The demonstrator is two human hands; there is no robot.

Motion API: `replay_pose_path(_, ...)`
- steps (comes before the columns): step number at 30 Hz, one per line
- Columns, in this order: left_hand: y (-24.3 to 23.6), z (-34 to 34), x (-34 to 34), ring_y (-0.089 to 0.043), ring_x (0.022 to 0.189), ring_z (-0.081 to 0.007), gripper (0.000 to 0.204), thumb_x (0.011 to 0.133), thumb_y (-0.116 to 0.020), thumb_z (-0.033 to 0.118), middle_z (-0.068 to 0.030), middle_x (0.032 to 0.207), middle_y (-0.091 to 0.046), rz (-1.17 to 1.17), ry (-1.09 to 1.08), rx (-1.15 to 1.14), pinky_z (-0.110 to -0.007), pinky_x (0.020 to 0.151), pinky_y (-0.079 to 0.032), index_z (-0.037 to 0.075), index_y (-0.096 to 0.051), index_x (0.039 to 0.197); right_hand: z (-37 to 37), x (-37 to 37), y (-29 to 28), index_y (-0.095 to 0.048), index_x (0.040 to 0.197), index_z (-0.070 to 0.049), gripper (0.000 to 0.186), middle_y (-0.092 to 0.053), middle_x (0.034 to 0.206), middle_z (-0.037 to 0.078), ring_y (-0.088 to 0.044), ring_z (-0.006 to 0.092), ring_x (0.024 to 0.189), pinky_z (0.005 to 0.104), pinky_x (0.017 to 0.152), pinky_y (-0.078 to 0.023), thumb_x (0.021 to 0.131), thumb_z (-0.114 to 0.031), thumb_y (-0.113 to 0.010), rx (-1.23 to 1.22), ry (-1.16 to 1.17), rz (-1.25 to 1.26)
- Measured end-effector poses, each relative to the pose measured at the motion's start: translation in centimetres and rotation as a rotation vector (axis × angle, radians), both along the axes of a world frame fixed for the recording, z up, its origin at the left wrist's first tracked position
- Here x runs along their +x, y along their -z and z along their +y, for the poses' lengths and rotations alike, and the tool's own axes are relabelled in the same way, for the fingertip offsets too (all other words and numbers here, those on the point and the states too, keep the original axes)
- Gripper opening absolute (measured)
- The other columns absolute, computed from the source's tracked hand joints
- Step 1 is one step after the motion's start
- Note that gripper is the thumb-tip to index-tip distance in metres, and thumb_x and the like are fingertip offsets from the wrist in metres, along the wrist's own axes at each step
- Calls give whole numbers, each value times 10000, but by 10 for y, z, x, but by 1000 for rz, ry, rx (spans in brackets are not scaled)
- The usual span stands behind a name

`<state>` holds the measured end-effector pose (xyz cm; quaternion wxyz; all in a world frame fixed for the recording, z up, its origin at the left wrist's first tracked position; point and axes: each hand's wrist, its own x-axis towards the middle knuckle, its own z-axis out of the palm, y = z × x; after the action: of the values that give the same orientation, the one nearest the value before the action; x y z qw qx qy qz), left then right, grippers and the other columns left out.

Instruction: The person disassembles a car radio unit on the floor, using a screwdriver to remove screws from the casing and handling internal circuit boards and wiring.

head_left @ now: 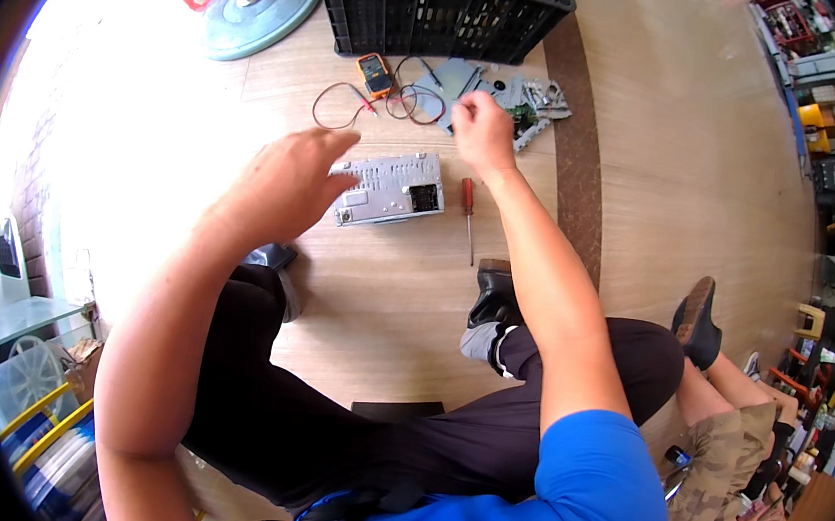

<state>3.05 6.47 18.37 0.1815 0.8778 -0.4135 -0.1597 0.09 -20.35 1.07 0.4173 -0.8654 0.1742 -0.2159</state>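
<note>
A silver metal car stereo with rows of slots and a black connector socket lies on the floor ahead of me. My left hand hovers at its left end, thumb and fingers apart, holding nothing that shows. Farther off and to the right, my right hand is closed with its fingers pressed together; whatever may be in them is hidden. It is just in front of a heap of opened metal parts and a green circuit board. Right of the stereo lies a red-handled screwdriver, tip toward me.
An orange multimeter with coiled test leads lies behind the stereo. Beyond stands a black plastic crate and a round stand base. My shoe is near the screwdriver. Another person's legs extend at right, beside cluttered shelves.
</note>
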Motion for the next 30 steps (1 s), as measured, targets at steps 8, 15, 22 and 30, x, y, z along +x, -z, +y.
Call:
replay_pose_path(8,-1,-20,-15,-640,850,-125,295,964,-505,85,-69,966,-699,829,-275,-447,-283,781,-531,-38,-661,1181,84,-70,-174,-556,925,-24,110,-617,850,181,-635,402,745,474,658,-528,878,-107,-612,-305,-534,-235)
replay_pose_path(15,-3,-24,-28,-662,880,-140,321,1041,-498,225,-85,985,-695,1053,-326,-384,-282,800,-540,-39,-642,1152,89,-96,-155,-580,950,-23,134,-623,871,154,-642,346,765,415,645,-519,838,-22,-653,-336,-362,-123)
replay_pose_path(22,6,-13,-9,-656,784,-118,322,1016,-570,278,-54,867,-711,846,-307,-314,-269,712,-536,-16,-697,979,81,-71,-154,-612,973,-42,141,-641,878,150,-649,349,827,421,715,-525,840,-49,-657,-53,-539,-138)
replay_pose_path(30,-8,-31,4,-680,876,-149,360,1025,-554,328,-90,972,-706,991,-311,-604,-287,805,-555,-8,-671,1074,56,-38,-164,-703,962,-50,128,-677,874,106,-672,239,773,326,685,-529,842,-29,-664,-47,-529,-250)
